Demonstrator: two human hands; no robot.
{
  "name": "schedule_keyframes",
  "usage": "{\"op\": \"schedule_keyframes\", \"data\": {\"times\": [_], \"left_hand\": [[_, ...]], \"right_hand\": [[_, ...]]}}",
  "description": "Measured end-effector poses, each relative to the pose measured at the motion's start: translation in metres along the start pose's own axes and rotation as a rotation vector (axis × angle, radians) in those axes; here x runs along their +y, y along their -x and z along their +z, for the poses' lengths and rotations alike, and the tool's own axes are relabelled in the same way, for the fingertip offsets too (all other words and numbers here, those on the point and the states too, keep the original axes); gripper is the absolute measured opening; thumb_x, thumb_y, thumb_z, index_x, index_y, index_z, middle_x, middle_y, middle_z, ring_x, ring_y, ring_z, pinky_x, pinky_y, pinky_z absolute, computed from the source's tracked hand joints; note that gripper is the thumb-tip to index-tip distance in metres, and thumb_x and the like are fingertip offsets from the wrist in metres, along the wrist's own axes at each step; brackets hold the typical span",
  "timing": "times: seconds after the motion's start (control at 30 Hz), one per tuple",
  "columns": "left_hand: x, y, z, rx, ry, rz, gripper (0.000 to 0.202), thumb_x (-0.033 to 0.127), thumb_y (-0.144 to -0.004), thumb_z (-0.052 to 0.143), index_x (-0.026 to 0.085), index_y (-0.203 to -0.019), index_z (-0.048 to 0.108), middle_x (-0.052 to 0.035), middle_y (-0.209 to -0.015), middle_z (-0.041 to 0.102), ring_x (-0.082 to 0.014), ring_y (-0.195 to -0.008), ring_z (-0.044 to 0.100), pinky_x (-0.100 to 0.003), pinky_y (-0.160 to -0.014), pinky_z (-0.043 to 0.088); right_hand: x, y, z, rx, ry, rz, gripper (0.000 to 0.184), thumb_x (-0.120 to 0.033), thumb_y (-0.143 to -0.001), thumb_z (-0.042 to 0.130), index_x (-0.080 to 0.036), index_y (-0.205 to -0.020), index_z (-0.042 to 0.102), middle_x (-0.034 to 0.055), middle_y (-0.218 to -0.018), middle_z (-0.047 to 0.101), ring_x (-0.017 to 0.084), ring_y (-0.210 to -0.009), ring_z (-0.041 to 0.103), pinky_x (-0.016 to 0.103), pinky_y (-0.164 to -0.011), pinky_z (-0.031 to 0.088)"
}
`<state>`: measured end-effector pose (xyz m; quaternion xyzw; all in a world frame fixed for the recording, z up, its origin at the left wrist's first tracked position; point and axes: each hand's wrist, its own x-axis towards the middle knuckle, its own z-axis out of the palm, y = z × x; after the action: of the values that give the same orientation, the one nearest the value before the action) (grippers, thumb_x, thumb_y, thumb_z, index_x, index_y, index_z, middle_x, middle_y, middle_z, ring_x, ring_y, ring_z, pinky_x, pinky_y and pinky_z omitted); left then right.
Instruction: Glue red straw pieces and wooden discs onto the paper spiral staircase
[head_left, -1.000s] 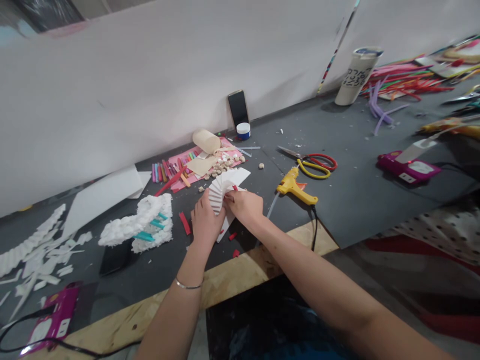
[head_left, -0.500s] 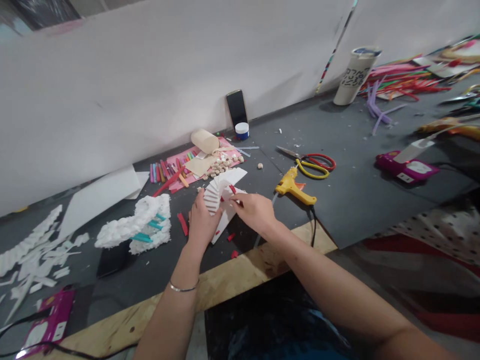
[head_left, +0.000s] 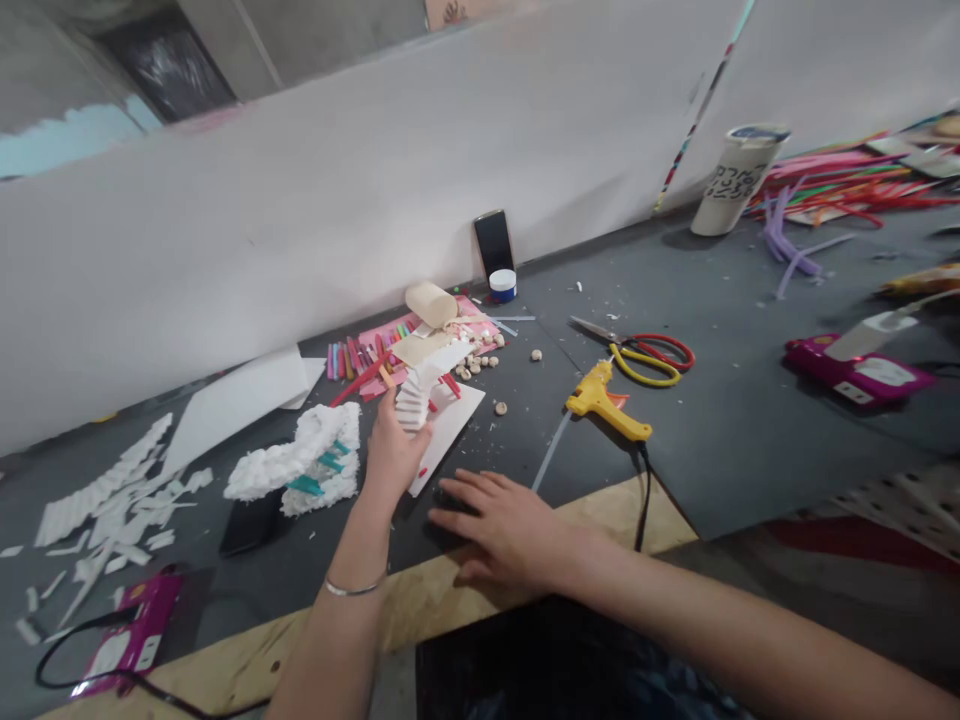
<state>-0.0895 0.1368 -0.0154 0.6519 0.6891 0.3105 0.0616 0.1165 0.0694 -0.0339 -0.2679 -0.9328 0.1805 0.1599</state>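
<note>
My left hand (head_left: 393, 452) grips the lower end of a small white model staircase (head_left: 415, 402), thumb on one side and fingers on the other. The curved, ribbed steps stand above a flat white board (head_left: 459, 418), with red supports (head_left: 451, 385) under the upper part. My right hand (head_left: 504, 525) is apart from the model, fingers spread and palm down over the table's front edge. What lies beneath it is hidden. Beyond that hand lies a yellow glue gun (head_left: 604, 402), a glue stick (head_left: 552, 450) sticking out of its rear.
A white textured model with teal supports (head_left: 300, 455) stands at left, near white scraps (head_left: 124, 515). Scissors (head_left: 649, 358) lie behind the glue gun. Crayons, pebbles (head_left: 480, 358) and a phone (head_left: 493, 242) are at the back. Purple power strips (head_left: 855, 370) lie at both sides.
My right hand has let go at the model and moved down toward the table's front edge, its fingers now spread. My left hand still grips the staircase. The camera view has shifted slightly.
</note>
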Motion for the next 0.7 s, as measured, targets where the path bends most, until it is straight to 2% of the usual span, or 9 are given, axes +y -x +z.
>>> {"op": "schedule_keyframes", "data": {"times": [0.1, 0.27, 0.3, 0.4, 0.47, 0.53, 0.6, 0.63, 0.7], "left_hand": [[-0.004, -0.003, -0.001, -0.035, 0.073, -0.033, 0.074, 0.030, -0.077, 0.068, 0.019, -0.143, 0.036, -0.0153, -0.134, 0.058, -0.0271, -0.119, 0.061, -0.041, -0.100, 0.049], [-0.008, -0.009, -0.006, -0.031, 0.164, -0.097, 0.076, 0.034, -0.079, 0.067, 0.015, -0.144, 0.033, -0.0179, -0.140, 0.052, -0.0281, -0.126, 0.056, -0.044, -0.106, 0.045], [-0.009, -0.010, -0.008, -0.026, 0.172, -0.110, 0.076, 0.035, -0.079, 0.067, 0.015, -0.144, 0.033, -0.0181, -0.141, 0.051, -0.0284, -0.127, 0.055, -0.044, -0.107, 0.044], [-0.011, -0.010, -0.012, -0.011, 0.174, -0.119, 0.075, 0.034, -0.079, 0.068, 0.016, -0.143, 0.034, -0.0177, -0.144, 0.049, -0.0288, -0.131, 0.051, -0.045, -0.110, 0.041], [-0.012, -0.009, -0.014, 0.000, 0.165, -0.114, 0.074, 0.034, -0.080, 0.068, 0.016, -0.144, 0.035, -0.0174, -0.145, 0.048, -0.0288, -0.132, 0.049, -0.045, -0.111, 0.039], [-0.013, -0.007, -0.014, 0.008, 0.154, -0.107, 0.074, 0.035, -0.080, 0.067, 0.016, -0.145, 0.034, -0.0174, -0.146, 0.047, -0.0286, -0.133, 0.049, -0.045, -0.111, 0.039], [-0.013, -0.005, -0.012, 0.015, 0.149, -0.099, 0.075, 0.035, -0.080, 0.067, 0.017, -0.145, 0.033, -0.0169, -0.145, 0.048, -0.0281, -0.131, 0.050, -0.044, -0.110, 0.040], [-0.013, -0.004, -0.011, 0.018, 0.146, -0.094, 0.075, 0.035, -0.080, 0.067, 0.018, -0.145, 0.034, -0.0164, -0.144, 0.049, -0.0278, -0.129, 0.052, -0.043, -0.108, 0.041], [-0.010, -0.001, -0.006, 0.028, 0.127, -0.084, 0.073, 0.035, -0.079, 0.068, 0.019, -0.144, 0.037, -0.0148, -0.138, 0.055, -0.0272, -0.124, 0.056, -0.042, -0.104, 0.045]], "right_hand": [[0.010, -0.008, 0.008, -0.044, 0.049, -0.073, 0.052, -0.052, -0.095, 0.050, -0.028, -0.142, 0.052, 0.0053, -0.151, 0.047, 0.029, -0.140, 0.040, 0.050, -0.114, 0.032], [0.036, -0.023, -0.014, 0.073, 0.257, 0.123, 0.049, -0.043, -0.098, 0.046, -0.013, -0.136, 0.058, 0.0138, -0.147, 0.051, 0.033, -0.138, 0.042, 0.053, -0.115, 0.029], [0.037, -0.025, -0.015, 0.084, 0.258, 0.099, 0.050, -0.044, -0.099, 0.045, -0.014, -0.136, 0.058, 0.0126, -0.147, 0.051, 0.032, -0.139, 0.041, 0.052, -0.114, 0.030], [0.036, -0.031, -0.008, 0.028, 0.213, -0.125, 0.048, -0.047, -0.100, 0.041, -0.023, -0.138, 0.055, 0.0038, -0.146, 0.053, 0.027, -0.138, 0.042, 0.046, -0.112, 0.032], [0.037, -0.036, -0.006, -0.020, 0.224, -0.194, 0.044, -0.048, -0.099, 0.044, -0.025, -0.134, 0.059, 0.0027, -0.143, 0.057, 0.026, -0.134, 0.046, 0.045, -0.110, 0.032], [0.043, -0.042, -0.013, 0.002, 0.279, -0.081, 0.035, -0.041, -0.098, 0.049, -0.021, -0.119, 0.069, 0.0075, -0.131, 0.065, 0.028, -0.123, 0.054, 0.043, -0.103, 0.035], [0.047, -0.047, -0.029, 0.101, 0.305, 0.095, 0.030, -0.032, -0.099, 0.048, -0.017, -0.094, 0.073, 0.0101, -0.107, 0.073, 0.026, -0.105, 0.062, 0.039, -0.090, 0.038], [0.048, -0.049, -0.037, 0.169, 0.277, 0.169, 0.032, -0.032, -0.099, 0.047, -0.017, -0.088, 0.072, 0.0091, -0.096, 0.074, 0.024, -0.097, 0.063, 0.036, -0.085, 0.039], [0.045, -0.051, -0.048, 0.258, 0.161, 0.260, 0.026, -0.032, -0.097, 0.050, -0.019, -0.087, 0.071, 0.0049, -0.088, 0.073, 0.020, -0.087, 0.064, 0.030, -0.074, 0.038]]}}
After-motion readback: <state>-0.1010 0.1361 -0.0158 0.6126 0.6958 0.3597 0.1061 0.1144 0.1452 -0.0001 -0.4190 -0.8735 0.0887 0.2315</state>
